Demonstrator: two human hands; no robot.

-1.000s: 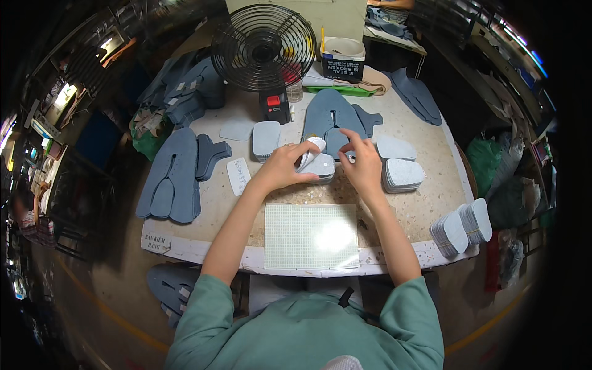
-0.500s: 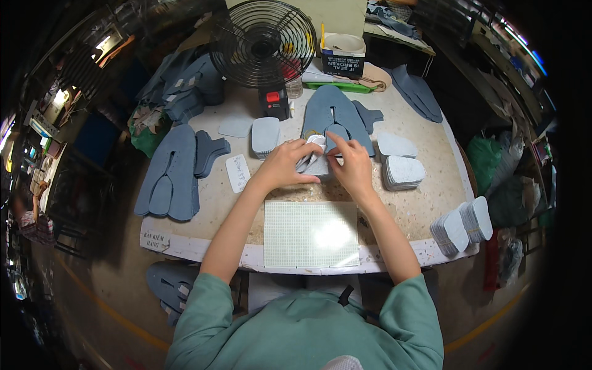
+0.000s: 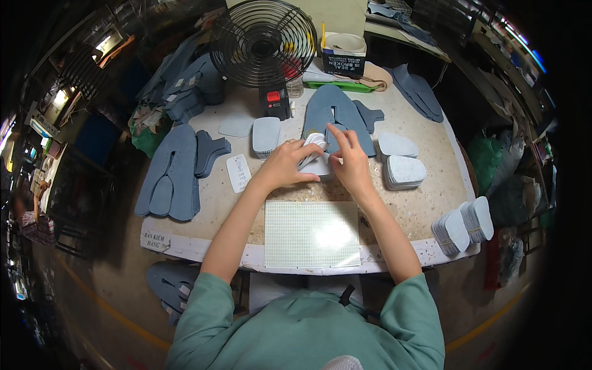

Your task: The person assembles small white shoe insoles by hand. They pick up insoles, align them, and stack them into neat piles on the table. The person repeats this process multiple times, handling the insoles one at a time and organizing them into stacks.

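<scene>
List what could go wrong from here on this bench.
1. Slipped pieces: the left hand bends the upper pieces back off the light-grey stack; a loosened grip might let them spring out of line.
2. Draught: the caged fan stands near a thin loose piece; if running (I can't tell), it could shift it.
3. Knocks: the leaning stacks by the table's near right corner could fall if bumped.
</scene>
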